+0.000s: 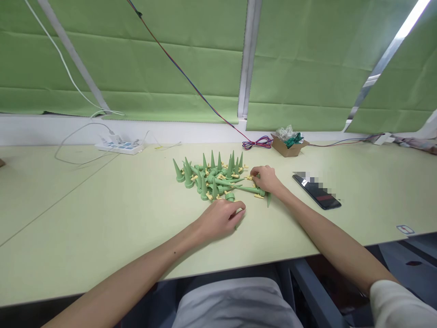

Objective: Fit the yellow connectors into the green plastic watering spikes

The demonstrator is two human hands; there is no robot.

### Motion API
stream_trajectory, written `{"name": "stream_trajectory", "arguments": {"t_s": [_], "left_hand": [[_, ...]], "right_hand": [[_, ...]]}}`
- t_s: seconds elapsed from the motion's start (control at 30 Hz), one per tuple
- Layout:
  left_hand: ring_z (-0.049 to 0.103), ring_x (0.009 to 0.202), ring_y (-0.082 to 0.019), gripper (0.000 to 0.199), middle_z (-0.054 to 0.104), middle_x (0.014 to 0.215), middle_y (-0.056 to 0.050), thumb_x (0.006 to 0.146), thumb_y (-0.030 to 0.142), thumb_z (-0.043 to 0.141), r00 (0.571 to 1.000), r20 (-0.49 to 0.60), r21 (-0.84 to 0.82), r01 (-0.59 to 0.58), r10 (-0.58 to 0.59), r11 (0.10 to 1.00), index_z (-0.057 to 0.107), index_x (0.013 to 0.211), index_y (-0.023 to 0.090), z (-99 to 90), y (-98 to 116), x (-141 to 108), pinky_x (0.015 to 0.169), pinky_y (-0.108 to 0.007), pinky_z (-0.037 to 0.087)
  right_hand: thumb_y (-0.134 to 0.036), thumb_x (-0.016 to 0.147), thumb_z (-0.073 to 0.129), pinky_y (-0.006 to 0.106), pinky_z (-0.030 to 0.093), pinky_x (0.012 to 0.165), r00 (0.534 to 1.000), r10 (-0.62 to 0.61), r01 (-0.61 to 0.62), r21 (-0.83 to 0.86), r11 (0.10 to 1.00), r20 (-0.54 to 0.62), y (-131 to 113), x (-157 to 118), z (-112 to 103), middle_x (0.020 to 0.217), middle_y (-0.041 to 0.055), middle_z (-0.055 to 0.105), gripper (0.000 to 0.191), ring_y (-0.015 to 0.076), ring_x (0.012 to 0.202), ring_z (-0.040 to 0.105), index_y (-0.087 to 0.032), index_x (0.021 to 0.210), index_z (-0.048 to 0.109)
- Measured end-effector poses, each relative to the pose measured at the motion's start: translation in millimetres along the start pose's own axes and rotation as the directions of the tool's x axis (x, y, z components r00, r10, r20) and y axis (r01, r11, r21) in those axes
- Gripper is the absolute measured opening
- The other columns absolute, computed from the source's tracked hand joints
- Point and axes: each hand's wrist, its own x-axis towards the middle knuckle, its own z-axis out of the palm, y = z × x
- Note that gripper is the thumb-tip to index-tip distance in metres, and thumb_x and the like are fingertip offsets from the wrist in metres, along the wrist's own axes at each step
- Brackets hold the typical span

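Many green plastic spikes point(188, 175) with small yellow valve pieces lie in a pile at the middle of the pale table point(112, 218). Several stand upright on their round caps; others lie flat. At the pile's near edge is my left hand point(223, 217), its fingers curled and the thumb close to the forefinger; whatever lies between them is too small to name. My right hand point(265, 178) is at the pile's right side, fingertips bent down on a small yellow piece point(249, 177). Beneath that hand lies a green spike point(251, 189) pointing left.
A black phone point(319, 192) lies right of my right hand. Behind are a small cardboard box point(287, 149) with plastic wrapping, a coiled red-blue cable point(257, 143) and, at left, a white power strip point(124, 146) with cords. Green blinds hang behind the table.
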Motion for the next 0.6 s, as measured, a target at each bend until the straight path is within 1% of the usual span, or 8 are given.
{"name": "stream_trajectory", "arguments": {"t_s": [0.2, 0.37, 0.6], "left_hand": [[0.048, 0.053, -0.014, 0.030, 0.055, 0.057, 0.001, 0.100, 0.028, 0.041, 1.000, 0.000, 0.013, -0.003, 0.003, 1.000, 0.068, 0.090, 0.020, 0.5, -0.9, -0.6, 0.056, -0.028, 0.028], [0.047, 0.052, -0.014, 0.029, 0.054, 0.057, 0.001, 0.099, 0.027, 0.041, 1.000, -0.009, 0.011, -0.013, 0.013, 1.000, 0.067, 0.088, 0.019, 0.9, -1.8, -0.3, 0.057, -0.028, 0.029], [0.048, 0.052, -0.013, 0.027, 0.055, 0.057, 0.002, 0.099, 0.026, 0.043, 0.999, -0.031, 0.014, -0.017, 0.018, 1.000, 0.068, 0.092, 0.020, 1.5, -2.4, -1.0, 0.057, -0.027, 0.030]], "right_hand": [[-0.010, 0.081, 0.060, 0.034, 0.039, 0.082, 1.000, -0.002, 0.001, 0.024, 1.000, 0.007, 0.0, 0.4, 0.0, 0.101, 0.0066, 0.077, 0.023, 0.0252, 0.098, 0.064, -0.019, 0.097, 0.074], [-0.010, 0.081, 0.061, 0.034, 0.039, 0.083, 1.000, 0.000, 0.000, 0.036, 0.999, 0.004, 1.0, 1.1, 1.4, 0.099, 0.0065, 0.077, 0.021, 0.0245, 0.098, 0.064, -0.019, 0.095, 0.074], [-0.010, 0.084, 0.058, 0.034, 0.040, 0.085, 0.999, 0.007, -0.005, 0.058, 0.998, -0.040, 1.9, 0.9, 1.5, 0.099, 0.0068, 0.077, 0.021, 0.0244, 0.098, 0.065, -0.018, 0.097, 0.073]]}}
